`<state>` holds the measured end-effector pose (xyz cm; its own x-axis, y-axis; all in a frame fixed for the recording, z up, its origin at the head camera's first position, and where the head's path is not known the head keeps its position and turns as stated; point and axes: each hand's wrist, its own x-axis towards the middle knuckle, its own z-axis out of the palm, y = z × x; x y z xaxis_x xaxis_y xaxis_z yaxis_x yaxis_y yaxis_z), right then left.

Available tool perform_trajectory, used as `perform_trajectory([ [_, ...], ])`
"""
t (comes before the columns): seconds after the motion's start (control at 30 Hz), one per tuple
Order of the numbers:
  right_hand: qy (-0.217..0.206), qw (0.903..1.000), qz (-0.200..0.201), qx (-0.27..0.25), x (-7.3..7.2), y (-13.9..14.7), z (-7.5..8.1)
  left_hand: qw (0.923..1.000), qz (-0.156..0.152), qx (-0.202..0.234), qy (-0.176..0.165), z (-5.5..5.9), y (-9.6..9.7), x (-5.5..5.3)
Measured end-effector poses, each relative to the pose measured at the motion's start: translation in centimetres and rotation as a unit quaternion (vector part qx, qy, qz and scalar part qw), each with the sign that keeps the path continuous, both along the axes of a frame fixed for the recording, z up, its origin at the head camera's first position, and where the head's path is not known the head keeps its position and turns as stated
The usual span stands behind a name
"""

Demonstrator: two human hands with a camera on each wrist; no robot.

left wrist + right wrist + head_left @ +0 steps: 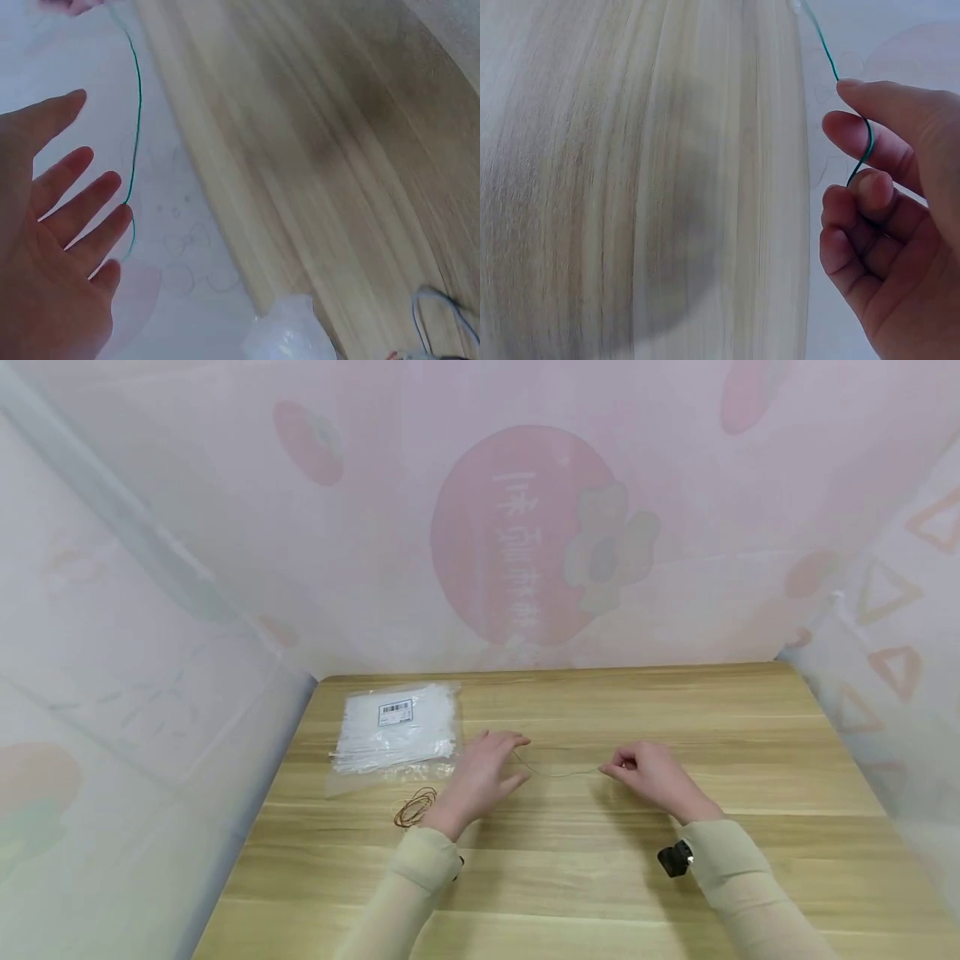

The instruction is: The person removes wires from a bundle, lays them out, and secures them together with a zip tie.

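A thin green cord hangs in a shallow curve between the two hands above the table. My right hand pinches one end. In the right wrist view, the green cord passes the thumb tip and runs down to the curled fingers. Across from it, my left hand has its fingers spread and relaxed. The left wrist view shows the green cord running past its fingertips, at the ring finger's tip, and nothing gripped in the palm.
Beside the left wrist lies a loose coil of brown cord. Behind it rests a clear plastic bag of white strips with a barcode label. The wooden table meets pale printed curtains at its back and sides.
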<state>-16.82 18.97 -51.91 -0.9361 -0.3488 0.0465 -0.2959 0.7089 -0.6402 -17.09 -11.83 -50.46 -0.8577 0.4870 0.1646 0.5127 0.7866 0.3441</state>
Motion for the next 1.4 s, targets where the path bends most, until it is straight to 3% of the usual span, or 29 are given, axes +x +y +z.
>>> perform_trajectory([
  [0.1,0.003,1.0000,0.001,-0.006,-0.1,-0.2,0.1,0.9969,-0.003,-0.074,0.025,-0.6,0.9,-0.4],
  [0.2,0.005,0.9998,-0.010,-0.017,-0.1,0.0,0.2,0.9931,0.005,-0.110,0.040,-0.9,1.2,-0.7],
  [0.47,0.007,0.9979,-0.055,-0.033,-0.6,1.3,0.5,0.9991,0.039,-0.018,-0.005,-1.0,0.5,-1.2],
  [0.7,0.036,0.9966,-0.073,0.002,-0.8,2.0,0.9,0.9990,0.040,0.011,0.017,-0.8,0.1,-1.6],
  [0.97,0.075,0.9909,-0.090,0.067,-0.9,1.7,0.8,0.9982,0.047,0.018,0.033,-0.8,0.7,-1.7],
  [1.13,0.055,0.9916,-0.098,0.063,-0.9,1.7,0.8,0.9969,0.058,0.017,0.050,-0.7,0.9,-2.0],
  [1.4,0.020,0.9919,-0.099,0.076,-0.8,2.7,1.1,0.9986,0.043,-0.017,0.028,-0.7,0.7,-2.3],
])
